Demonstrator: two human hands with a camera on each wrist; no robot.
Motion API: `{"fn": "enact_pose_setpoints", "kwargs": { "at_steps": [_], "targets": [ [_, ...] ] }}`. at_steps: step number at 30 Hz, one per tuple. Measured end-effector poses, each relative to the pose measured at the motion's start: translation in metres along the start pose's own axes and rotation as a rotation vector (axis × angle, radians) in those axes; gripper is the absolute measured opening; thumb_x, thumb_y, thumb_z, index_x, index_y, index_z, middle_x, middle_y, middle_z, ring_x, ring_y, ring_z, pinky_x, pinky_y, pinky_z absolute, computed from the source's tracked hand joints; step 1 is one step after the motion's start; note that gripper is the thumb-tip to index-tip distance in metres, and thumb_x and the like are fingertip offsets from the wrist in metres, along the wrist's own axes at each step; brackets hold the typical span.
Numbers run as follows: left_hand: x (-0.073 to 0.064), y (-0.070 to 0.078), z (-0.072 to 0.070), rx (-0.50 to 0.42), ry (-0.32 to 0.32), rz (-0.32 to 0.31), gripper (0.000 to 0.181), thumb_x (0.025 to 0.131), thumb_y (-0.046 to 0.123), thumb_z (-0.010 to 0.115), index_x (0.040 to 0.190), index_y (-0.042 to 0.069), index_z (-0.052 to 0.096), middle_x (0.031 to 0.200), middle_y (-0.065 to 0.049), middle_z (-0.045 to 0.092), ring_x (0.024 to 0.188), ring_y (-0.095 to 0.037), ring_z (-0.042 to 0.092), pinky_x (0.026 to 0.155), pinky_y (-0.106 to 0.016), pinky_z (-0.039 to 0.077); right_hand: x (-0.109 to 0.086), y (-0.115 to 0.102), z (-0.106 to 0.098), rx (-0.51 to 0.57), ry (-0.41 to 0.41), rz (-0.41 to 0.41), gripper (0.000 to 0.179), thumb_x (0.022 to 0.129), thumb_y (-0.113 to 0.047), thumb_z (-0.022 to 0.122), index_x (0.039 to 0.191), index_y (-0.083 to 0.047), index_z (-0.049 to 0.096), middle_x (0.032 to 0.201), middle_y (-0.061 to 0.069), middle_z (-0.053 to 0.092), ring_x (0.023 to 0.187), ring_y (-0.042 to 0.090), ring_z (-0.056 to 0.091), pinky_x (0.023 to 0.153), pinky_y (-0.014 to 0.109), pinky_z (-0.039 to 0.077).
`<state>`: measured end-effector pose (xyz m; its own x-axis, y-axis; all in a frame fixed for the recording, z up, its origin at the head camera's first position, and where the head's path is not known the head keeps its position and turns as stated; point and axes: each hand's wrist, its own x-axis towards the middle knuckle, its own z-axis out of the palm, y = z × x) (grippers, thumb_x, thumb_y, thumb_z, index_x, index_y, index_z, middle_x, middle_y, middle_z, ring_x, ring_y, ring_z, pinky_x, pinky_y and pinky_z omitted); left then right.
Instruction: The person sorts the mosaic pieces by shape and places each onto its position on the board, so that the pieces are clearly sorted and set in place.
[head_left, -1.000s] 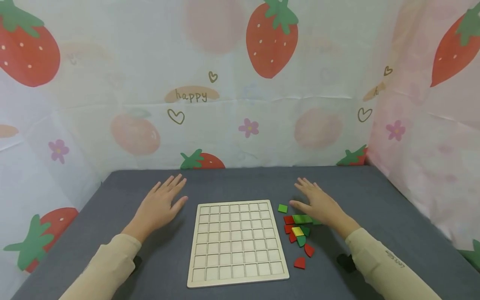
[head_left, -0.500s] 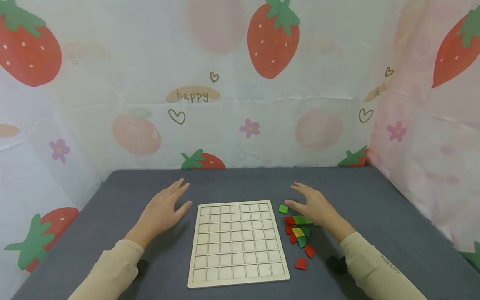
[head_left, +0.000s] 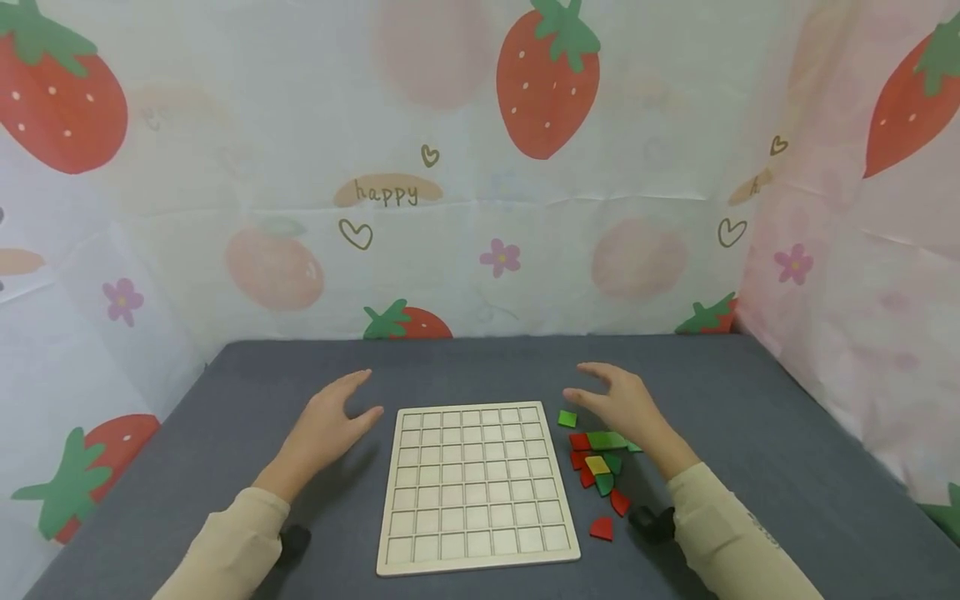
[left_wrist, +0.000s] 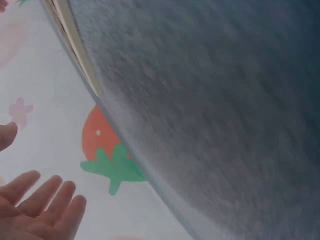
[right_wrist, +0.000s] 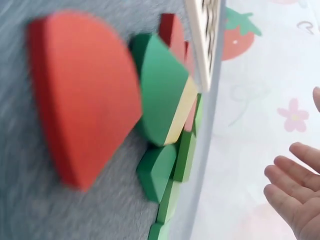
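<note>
My left hand (head_left: pixel 324 427) hovers left of a pale wooden grid board (head_left: pixel 474 477), thumb apart from the fingers and nothing held. On the other side, my right hand (head_left: pixel 624 408) is above several small coloured pieces, its thumb near a light green square (head_left: pixel 567 419). Below it lie a yellow piece (head_left: pixel 597 466), a dark green piece (right_wrist: pixel 162 90), green strips partly behind the hand, and red pieces. The nearest red rounded wedge (head_left: pixel 602 528) lies by the board's lower right corner. Both wrist views show relaxed fingers holding nothing.
The dark grey table (head_left: pixel 480 367) reaches back to a white cloth wall (head_left: pixel 465 283) printed with strawberries, flowers and hearts. Similar cloth stands at both sides. A dark band (head_left: pixel 294 546) sits under the left wrist and another dark band (head_left: pixel 652 525) under the right.
Both hands have turned more onto their sides, with the fingers bending slightly. My right hand has moved a little left, and its forearm has swung inward. Board and pieces stay in place.
</note>
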<state>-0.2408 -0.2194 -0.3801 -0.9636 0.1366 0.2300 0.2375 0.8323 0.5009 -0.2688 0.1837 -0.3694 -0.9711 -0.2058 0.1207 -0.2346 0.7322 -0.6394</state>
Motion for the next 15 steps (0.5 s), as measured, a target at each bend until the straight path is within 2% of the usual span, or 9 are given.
{"fn": "enact_pose_setpoints", "kwargs": {
  "at_steps": [4,9,15],
  "targets": [
    [-0.0009,0.0023,0.0017,-0.089,-0.027,-0.074,0.068,0.096,0.031,0.063,0.153,0.004,0.037,0.153,-0.024,0.04,0.14,-0.045,0.039,0.107,-0.062,0.037,-0.0002,-0.0026,0.0006,0.039,0.003,0.028,0.067,0.094,-0.044,0.066,0.148,-0.008,0.047,0.152,0.021,0.044,0.138,0.044,0.043,0.106,0.059,0.041],
    [-0.0011,0.0034,0.0054,-0.178,-0.028,-0.126,0.074,0.095,0.035,0.067,0.154,0.006,0.034,0.151,-0.023,0.045,0.132,-0.043,0.05,0.101,-0.056,0.046,0.0004,-0.0044,0.0022,0.084,0.011,0.059,0.067,0.093,-0.045,0.067,0.146,-0.009,0.05,0.149,0.018,0.049,0.137,0.041,0.046,0.105,0.057,0.043],
    [-0.0027,0.004,0.007,-0.275,-0.042,-0.199,0.074,0.094,0.034,0.067,0.154,0.005,0.034,0.152,-0.02,0.044,0.135,-0.039,0.048,0.101,-0.051,0.048,0.003,-0.0064,0.0062,0.191,0.018,0.095,0.065,0.091,-0.041,0.07,0.145,-0.01,0.051,0.148,0.016,0.051,0.137,0.037,0.047,0.106,0.056,0.043]
  ]
}}
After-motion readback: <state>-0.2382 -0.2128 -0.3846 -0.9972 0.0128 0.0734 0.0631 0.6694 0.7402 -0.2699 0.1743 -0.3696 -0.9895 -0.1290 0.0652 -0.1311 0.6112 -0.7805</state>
